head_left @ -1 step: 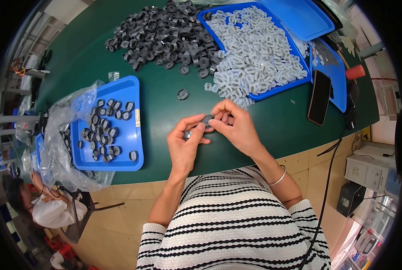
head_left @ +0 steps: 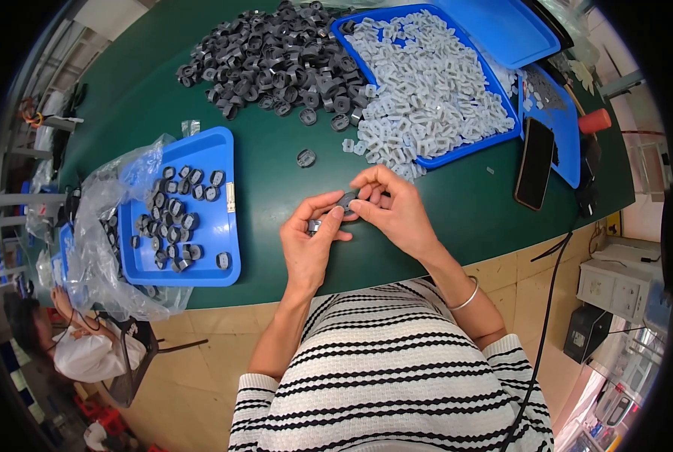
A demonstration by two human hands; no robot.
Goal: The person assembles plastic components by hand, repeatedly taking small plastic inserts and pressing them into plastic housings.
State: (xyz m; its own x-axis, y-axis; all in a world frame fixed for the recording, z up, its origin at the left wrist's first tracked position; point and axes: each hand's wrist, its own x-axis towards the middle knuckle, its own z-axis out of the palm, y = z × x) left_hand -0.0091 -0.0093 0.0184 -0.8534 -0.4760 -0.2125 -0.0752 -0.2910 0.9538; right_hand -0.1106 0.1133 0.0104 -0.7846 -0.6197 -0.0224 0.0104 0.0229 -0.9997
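Observation:
Over the near part of the green table, my two hands meet at a small round dark-grey plastic part (head_left: 346, 200). My left hand (head_left: 308, 245) pinches it between thumb and fingers. From the other side, my right hand (head_left: 403, 218) grips the same part with its thumb and index finger. A second small grey piece with a shiny face (head_left: 314, 226) is tucked in my left hand's curled fingers, partly hidden. Just beyond my hands lies a single dark round part (head_left: 306, 157). White plastic pieces (head_left: 427, 90) spill from a blue tray (head_left: 468, 156) past my right hand.
A large heap of dark parts (head_left: 276, 60) covers the far table. At left, a blue tray (head_left: 227, 162) of dark parts sits against clear plastic bags (head_left: 99, 226). A phone (head_left: 534, 164) leans on another blue tray (head_left: 572, 169) at right. Another person (head_left: 88, 350) sits at far left.

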